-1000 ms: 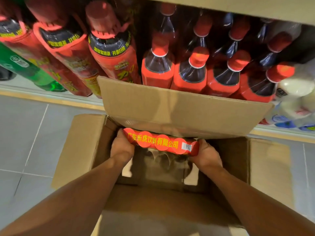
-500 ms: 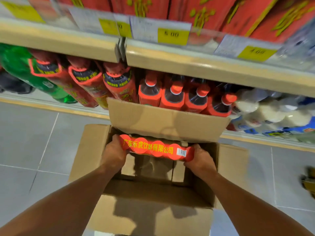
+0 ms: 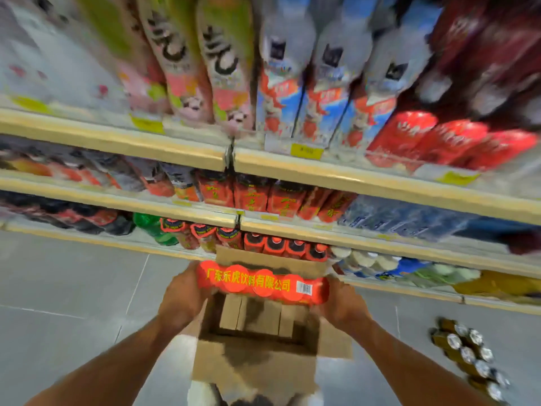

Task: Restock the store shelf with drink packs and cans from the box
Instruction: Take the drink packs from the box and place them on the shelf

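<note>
The drink pack [image 3: 262,284] hung in the air just above the open box [image 3: 254,367]. Its long axis ran left to right across the scene and dipped a little toward the right. The left hand [image 3: 183,297] clasped the left end and the right hand [image 3: 341,306] clasped the right end, so the load sat between the two palms with neither hand clearly nearer. The shelves lay on the far side of the pack and mostly above it. The middle shelf [image 3: 380,183] carried a row of red cartons [image 3: 278,197] roughly over the pack's line. The coming move therefore looked like a lift up and away from the body, with the long side kept parallel to the shelf edge. Which tier it belonged on could not be told.

The pack was a row of round tops wrapped in glossy red film, with yellow lettering and a white barcode near its right end. The film looked slick and taut, likely to slide if pressed only at the ends. The box was plain brown corrugated card, flaps open, with upright card pieces inside. On the grey tiled floor [image 3: 73,273], well to the right, lay a separate pack of cans [image 3: 471,356] with silver tops
</note>
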Demonstrator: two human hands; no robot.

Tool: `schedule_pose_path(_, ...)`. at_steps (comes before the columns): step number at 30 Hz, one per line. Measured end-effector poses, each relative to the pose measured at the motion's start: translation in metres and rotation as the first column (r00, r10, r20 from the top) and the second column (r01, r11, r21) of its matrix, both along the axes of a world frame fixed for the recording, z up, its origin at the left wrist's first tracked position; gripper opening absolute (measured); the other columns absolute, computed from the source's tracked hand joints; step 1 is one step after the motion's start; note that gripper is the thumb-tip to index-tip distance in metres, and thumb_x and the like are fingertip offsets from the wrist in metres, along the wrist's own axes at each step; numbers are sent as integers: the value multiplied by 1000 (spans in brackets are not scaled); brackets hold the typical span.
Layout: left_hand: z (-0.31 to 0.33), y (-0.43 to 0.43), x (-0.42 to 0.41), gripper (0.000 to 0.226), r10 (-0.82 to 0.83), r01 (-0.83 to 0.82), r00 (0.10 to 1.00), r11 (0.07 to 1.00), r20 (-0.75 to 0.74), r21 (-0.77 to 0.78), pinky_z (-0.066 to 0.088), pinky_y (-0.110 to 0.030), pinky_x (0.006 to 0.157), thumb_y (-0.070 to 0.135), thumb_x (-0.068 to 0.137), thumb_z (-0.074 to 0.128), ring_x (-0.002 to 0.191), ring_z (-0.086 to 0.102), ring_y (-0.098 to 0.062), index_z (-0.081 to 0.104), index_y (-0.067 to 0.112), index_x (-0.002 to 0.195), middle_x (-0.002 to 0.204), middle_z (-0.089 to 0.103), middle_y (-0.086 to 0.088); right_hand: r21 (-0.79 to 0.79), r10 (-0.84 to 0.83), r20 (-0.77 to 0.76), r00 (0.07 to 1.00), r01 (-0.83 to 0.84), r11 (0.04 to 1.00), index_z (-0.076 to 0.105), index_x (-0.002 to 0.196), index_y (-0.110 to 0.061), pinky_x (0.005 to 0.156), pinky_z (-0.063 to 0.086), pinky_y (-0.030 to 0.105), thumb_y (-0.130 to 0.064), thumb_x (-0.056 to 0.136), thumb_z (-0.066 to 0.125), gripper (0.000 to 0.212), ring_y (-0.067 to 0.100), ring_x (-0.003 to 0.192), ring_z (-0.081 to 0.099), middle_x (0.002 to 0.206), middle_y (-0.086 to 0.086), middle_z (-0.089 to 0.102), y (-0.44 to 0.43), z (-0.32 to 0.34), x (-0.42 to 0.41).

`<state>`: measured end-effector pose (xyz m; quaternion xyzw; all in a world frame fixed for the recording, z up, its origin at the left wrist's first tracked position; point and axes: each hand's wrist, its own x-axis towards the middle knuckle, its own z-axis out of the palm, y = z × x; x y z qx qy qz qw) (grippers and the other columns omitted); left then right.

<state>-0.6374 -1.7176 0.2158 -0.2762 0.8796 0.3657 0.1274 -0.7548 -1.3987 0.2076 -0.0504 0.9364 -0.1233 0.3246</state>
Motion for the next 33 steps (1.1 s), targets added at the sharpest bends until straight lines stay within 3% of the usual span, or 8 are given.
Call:
schedule_pose_path(5,138,-25,15,67,9,-6,991,1000,-133,25,52,-35,78,43,70,87,96,70,-23,58,19,126,101,73,4,-51,76,-116,990,-83,995,54,122,-37,72,52,32,-64,66,68,63,21,100,70,107,-6,73,-3,145,4)
schedule_pose_path(8,211,-44,26,58,32,-16,974,997,-226,71,55,-36,83,50,64,88,98,68,-6,60,43,115,101,74,17,-221,4,-108,994,-28,975,59,116,-39,76,58,37,-65,52,72,70,15,95,72,102,-10,74,-3,224,7)
schedule_pose_path(12,306,-60,35,58,47,-15,920,996,-388,86,47,-13,70,48,63,89,93,60,19,54,65,106,97,66,40,-323,-65,-220,973,-10,946,54,105,-49,60,59,29,-64,47,82,66,-3,63,68,84,-21,72,-9,321,10)
schedule_pose_path(17,392,-72,35,57,151,-9,828,967,-541,255,56,-33,80,44,67,88,99,67,1,60,49,117,111,70,22,-529,-207,-306,929,15,848,49,104,-44,75,53,23,-55,50,91,69,-6,91,66,105,-19,69,-19,425,17)
schedule_pose_path(20,430,-76,25,63,181,20,771,951,-611,308,59,-37,81,52,64,85,110,64,-10,60,46,121,119,67,16,-620,-254,-326,911,-3,784,55,109,-32,92,54,34,-42,61,93,62,8,110,63,118,-12,67,-22,467,16)
schedule_pose_path(25,482,-71,8,71,107,47,732,977,-672,206,48,-50,102,60,59,80,120,56,-15,49,52,123,130,58,12,-743,-348,-336,875,-19,669,64,107,-26,92,58,41,-24,66,93,50,12,109,68,111,-8,74,-11,513,9)
schedule_pose_path(29,511,-56,-9,69,23,95,709,987,-704,128,46,-39,101,60,59,79,109,50,-5,45,60,119,120,52,25,-770,-392,-356,848,-29,637,64,105,-31,82,61,31,-29,61,95,54,3,96,71,103,-12,77,12,537,-4)
schedule_pose_path(33,530,-26,-38,68,12,107,684,987,-730,116,48,-43,100,55,60,81,117,55,-13,53,52,122,125,57,17,-776,-387,-379,840,-61,627,64,106,-33,70,60,23,-34,58,95,57,3,91,73,99,-18,76,46,555,-23)
